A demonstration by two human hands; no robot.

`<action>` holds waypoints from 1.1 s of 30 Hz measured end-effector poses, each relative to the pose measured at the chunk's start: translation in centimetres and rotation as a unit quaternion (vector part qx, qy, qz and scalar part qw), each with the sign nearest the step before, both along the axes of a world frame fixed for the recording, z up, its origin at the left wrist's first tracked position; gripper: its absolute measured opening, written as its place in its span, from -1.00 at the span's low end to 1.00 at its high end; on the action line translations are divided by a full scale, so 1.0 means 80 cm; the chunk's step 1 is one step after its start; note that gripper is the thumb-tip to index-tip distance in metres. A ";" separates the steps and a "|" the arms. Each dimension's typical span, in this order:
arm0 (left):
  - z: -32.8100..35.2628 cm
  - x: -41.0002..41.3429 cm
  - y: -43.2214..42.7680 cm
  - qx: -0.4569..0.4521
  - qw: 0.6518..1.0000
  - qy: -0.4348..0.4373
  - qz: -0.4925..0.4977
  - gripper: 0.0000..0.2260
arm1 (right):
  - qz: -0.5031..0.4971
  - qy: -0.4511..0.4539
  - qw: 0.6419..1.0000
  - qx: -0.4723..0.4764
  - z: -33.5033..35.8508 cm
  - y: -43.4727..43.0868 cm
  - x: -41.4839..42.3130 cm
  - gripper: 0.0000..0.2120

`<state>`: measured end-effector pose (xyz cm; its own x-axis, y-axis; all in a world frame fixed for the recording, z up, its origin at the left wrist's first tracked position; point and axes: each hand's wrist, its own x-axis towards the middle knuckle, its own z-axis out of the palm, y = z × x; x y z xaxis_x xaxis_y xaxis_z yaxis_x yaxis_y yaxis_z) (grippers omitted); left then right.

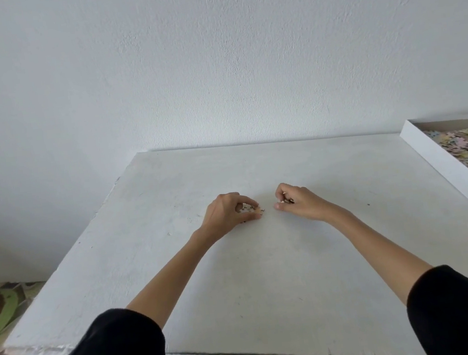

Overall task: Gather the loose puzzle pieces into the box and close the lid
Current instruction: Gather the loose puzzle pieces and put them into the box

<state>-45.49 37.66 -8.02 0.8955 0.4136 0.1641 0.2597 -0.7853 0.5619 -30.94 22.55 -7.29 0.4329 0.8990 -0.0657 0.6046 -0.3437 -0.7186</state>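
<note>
Reaching over the table [180,278], the left hand [226,212] and right hand [300,203] each pinch puzzle pieces [254,209] in curled fingers [245,199].

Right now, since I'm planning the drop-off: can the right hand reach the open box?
Probably yes: the right hand, pinching puzzle pieces, has only bare table between it and the box, which stands lidless off to its right.

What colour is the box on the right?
White box, seen in the head view.
</note>
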 end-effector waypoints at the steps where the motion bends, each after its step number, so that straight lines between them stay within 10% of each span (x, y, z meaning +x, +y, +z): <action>1: 0.000 0.001 0.000 -0.013 1.000 -0.002 -0.002 -0.79 | -0.010 0.041 0.999 0.015 0.001 -0.003 -0.001 -0.82; 15: 0.008 0.001 -0.003 -0.085 0.993 0.011 -0.075 -0.93 | -0.137 0.283 0.944 0.105 -0.002 -0.012 0.008 -0.73; 23: 0.014 -0.022 0.021 -0.115 0.992 -0.054 -0.027 -0.68 | -0.176 0.129 0.971 0.101 -0.005 0.007 -0.012 -0.70; 33: 0.005 -0.041 0.024 -0.021 0.999 -0.023 -0.029 -0.74 | 0.019 -0.119 0.992 0.032 -0.005 0.026 -0.050 -0.71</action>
